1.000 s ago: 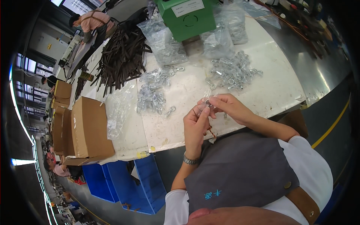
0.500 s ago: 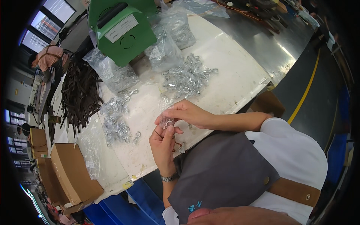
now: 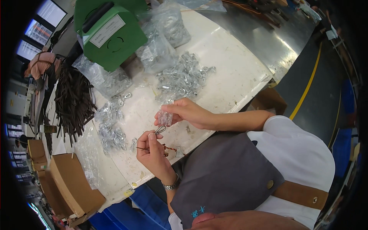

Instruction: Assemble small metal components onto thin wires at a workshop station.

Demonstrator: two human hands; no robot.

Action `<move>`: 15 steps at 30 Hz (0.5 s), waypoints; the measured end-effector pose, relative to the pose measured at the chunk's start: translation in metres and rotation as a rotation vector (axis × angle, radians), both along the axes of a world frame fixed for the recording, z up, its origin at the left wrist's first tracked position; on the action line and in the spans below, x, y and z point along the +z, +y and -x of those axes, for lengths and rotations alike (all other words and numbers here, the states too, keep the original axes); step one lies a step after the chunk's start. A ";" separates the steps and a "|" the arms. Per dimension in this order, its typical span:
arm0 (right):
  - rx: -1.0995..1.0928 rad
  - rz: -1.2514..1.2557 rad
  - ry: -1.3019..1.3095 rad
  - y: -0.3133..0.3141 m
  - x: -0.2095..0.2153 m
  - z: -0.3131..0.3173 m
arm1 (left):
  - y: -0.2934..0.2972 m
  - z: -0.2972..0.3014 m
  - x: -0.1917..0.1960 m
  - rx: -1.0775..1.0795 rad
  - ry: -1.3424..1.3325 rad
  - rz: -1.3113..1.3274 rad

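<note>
While left fingers point(image 3: 153, 139) pinch a metal clip point(image 3: 160, 130), right fingers point(image 3: 171, 109) grip clear plastic point(image 3: 165, 118).

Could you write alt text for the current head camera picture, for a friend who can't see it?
A person's left hand holds a small metal loop while the right hand holds a small clear plastic bag just beside it, over a white table. Nearby are piles of metal pieces, a green machine and a heap of dark strips.

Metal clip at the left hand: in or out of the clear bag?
Out: metal clip shows bare at left hand; clear bag is in right hand. Whether they touch, cannot tell.
</note>
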State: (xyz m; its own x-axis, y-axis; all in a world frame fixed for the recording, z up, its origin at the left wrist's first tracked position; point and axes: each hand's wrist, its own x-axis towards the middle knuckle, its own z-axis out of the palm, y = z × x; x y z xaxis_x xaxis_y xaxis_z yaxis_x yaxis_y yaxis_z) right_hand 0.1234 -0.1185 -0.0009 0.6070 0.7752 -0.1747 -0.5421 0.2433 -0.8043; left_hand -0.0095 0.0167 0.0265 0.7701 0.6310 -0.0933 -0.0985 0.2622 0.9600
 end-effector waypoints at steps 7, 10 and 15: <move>-0.013 -0.002 0.013 -0.001 -0.003 0.003 | -0.010 0.000 -0.003 0.095 0.036 -0.150; 0.010 0.008 -0.014 -0.002 -0.002 0.007 | -0.020 -0.007 -0.003 0.100 0.016 -0.144; -0.014 -0.106 -0.040 -0.001 -0.006 0.016 | -0.019 -0.007 -0.020 0.071 0.071 -0.306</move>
